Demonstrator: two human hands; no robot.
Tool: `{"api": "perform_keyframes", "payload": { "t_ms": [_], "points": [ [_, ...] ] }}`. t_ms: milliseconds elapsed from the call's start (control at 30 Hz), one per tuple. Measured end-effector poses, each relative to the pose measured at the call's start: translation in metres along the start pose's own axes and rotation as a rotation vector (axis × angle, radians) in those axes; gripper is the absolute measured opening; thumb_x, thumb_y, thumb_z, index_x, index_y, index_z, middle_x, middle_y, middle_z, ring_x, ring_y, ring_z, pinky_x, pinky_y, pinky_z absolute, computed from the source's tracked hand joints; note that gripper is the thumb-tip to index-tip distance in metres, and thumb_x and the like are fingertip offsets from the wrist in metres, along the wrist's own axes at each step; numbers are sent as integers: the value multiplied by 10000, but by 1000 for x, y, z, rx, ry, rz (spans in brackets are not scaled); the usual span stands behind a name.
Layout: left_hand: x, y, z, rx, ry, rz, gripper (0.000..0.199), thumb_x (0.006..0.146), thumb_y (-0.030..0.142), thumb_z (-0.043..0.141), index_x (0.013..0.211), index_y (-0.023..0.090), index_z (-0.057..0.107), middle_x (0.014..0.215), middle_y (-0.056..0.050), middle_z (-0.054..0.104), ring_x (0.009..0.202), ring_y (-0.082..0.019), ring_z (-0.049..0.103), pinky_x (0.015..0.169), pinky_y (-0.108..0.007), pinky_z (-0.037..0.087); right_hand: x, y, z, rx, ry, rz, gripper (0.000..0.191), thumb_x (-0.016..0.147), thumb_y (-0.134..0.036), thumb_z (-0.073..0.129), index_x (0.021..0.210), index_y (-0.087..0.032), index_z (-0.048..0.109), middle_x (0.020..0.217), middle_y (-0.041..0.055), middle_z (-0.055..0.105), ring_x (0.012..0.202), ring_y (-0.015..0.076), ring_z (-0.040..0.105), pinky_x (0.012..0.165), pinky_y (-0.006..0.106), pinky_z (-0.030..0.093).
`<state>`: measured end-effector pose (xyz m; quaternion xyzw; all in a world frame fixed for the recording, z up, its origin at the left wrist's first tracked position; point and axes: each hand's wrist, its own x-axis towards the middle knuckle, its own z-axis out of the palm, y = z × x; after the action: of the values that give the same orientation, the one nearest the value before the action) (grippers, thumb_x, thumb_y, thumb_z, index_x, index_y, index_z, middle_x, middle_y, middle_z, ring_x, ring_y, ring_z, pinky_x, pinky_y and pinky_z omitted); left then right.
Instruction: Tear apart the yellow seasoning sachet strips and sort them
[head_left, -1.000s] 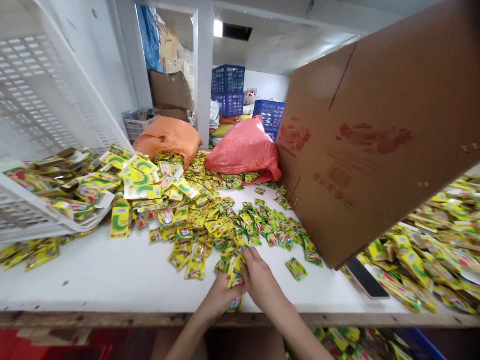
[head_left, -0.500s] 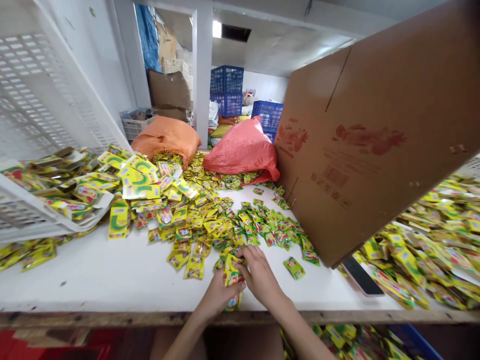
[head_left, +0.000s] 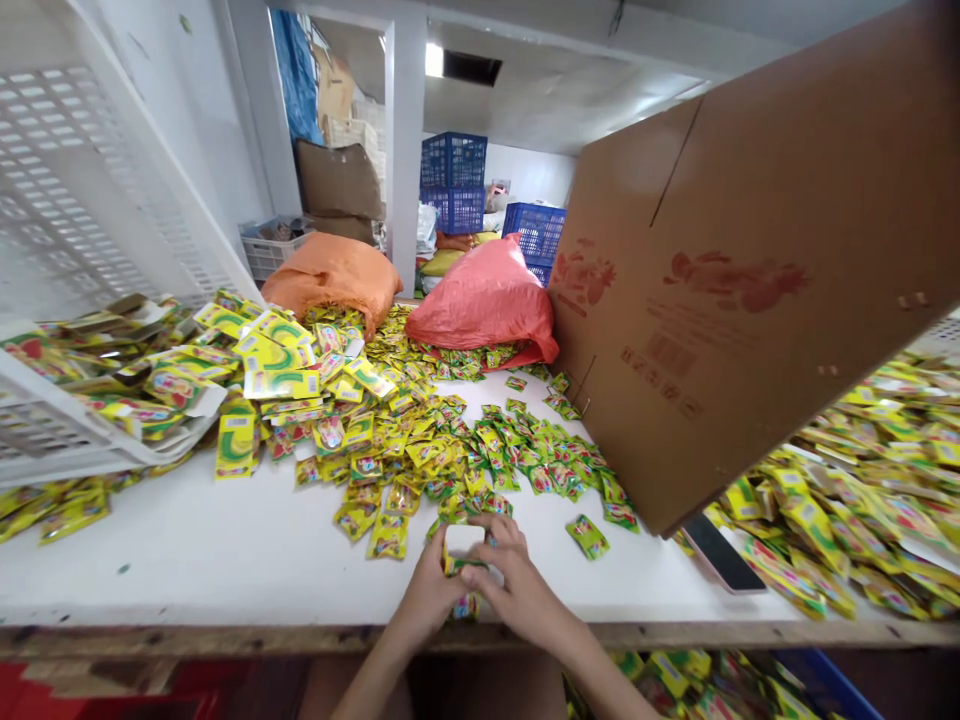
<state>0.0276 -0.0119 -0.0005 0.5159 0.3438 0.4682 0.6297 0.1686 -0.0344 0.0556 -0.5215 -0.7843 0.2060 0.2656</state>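
Near the table's front edge, my left hand (head_left: 429, 592) is closed around the left side of a small yellow carton (head_left: 465, 541). A white inner flap faces up at the carton's top. My right hand (head_left: 519, 580) grips the same carton from the right, its fingers bent over the far side and its thumb across the front. Much of the carton is hidden by my fingers. Below them a sachet (head_left: 465, 606) lies on the table. Just beyond my hands spreads a heap of yellow and green sachets (head_left: 427, 450).
Flattened yellow cartons (head_left: 281, 360) pile up at left, beside a tilted white crate (head_left: 142, 455). An orange sack (head_left: 337, 270) and a red sack (head_left: 487, 295) spill sachets behind. A large cardboard box (head_left: 720, 230) leans at right, near a phone (head_left: 724, 553).
The carton has turned in my hands, so its white flap now shows where the yellow printed face was. My right hand has come lower and wraps closer around it.
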Motion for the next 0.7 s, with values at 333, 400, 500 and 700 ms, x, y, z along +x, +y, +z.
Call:
{"api": "perform_keyframes", "payload": {
  "t_ms": [333, 400, 500, 700],
  "points": [
    [-18, 0, -11, 201, 77, 86, 229, 788, 293, 543, 985, 185, 497, 969, -62, 594, 907, -202, 587, 798, -283, 452, -17, 26, 36, 525, 326, 187, 166, 809, -308, 532, 928, -191, 536, 843, 31, 596, 820, 175, 558, 757, 267, 434],
    [-16, 1, -15, 248, 32, 79, 173, 789, 302, 536, 903, 173, 543, 876, -48, 614, 834, -198, 600, 744, -274, 468, -15, 23, 38, 504, 302, 181, 159, 811, -291, 529, 917, -183, 576, 825, 33, 608, 783, 171, 553, 729, 262, 434],
    [-13, 2, -19, 300, 28, 90, 151, 786, 301, 539, 852, 170, 571, 835, -45, 628, 819, -200, 605, 747, -288, 475, -9, 16, 36, 482, 252, 125, 159, 831, -274, 499, 849, -183, 628, 796, 34, 621, 770, 171, 560, 719, 264, 434],
    [-12, -7, -20, 264, 162, 182, 281, 785, 255, 549, 1059, 198, 532, 1082, -87, 592, 1028, -212, 555, 898, -344, 428, -6, 16, 42, 473, 379, 121, 215, 836, -306, 502, 989, -186, 595, 813, 35, 618, 772, 168, 574, 712, 262, 452]
  ]
}}
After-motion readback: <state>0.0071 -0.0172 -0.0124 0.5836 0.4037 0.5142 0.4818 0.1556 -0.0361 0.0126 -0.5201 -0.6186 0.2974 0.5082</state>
